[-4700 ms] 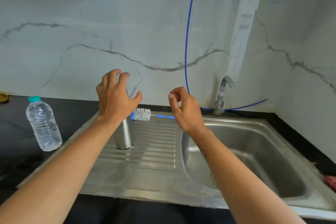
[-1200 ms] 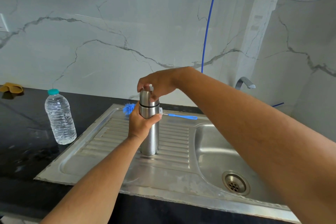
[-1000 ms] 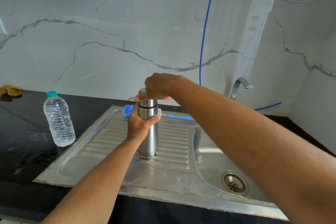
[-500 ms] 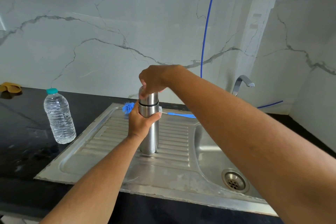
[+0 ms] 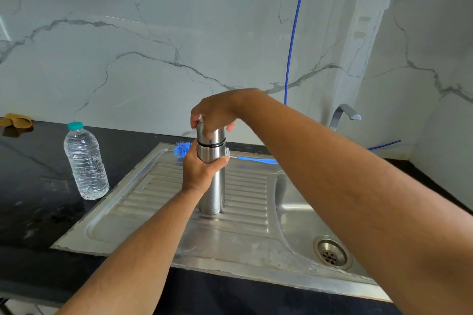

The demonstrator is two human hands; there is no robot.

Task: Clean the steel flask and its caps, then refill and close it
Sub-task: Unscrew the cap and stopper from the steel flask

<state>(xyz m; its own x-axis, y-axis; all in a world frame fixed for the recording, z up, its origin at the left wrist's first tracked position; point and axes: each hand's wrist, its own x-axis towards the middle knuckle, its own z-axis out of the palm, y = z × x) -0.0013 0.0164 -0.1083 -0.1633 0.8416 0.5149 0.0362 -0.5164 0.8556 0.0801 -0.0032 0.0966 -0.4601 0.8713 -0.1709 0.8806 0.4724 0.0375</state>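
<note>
Steel flask held upright on the sink's ribbed drainboard, both hands on it.

The black tabletop [image 5: 33, 186] carries the steel sink [image 5: 256, 235]; on its drainboard stands the flask [image 5: 213, 186]. The left hand [image 5: 198, 171] has its grip clamped round the flask body, and just above it the right hand [image 5: 215, 112] has its grip clamped on the cap [image 5: 204, 133]. A water bottle [image 5: 85, 163] stands left of both grips, a blue brush [image 5: 183, 149] just behind them.

You face a white marble-look wall [image 5: 153, 41] with grey veining, meeting a second such wall [image 5: 442, 64] in a corner on your right. A black stone countertop [image 5: 33, 186] runs beneath them. A blue tube [image 5: 294, 33] hangs down the wall. Lighting is soft and even.
</note>
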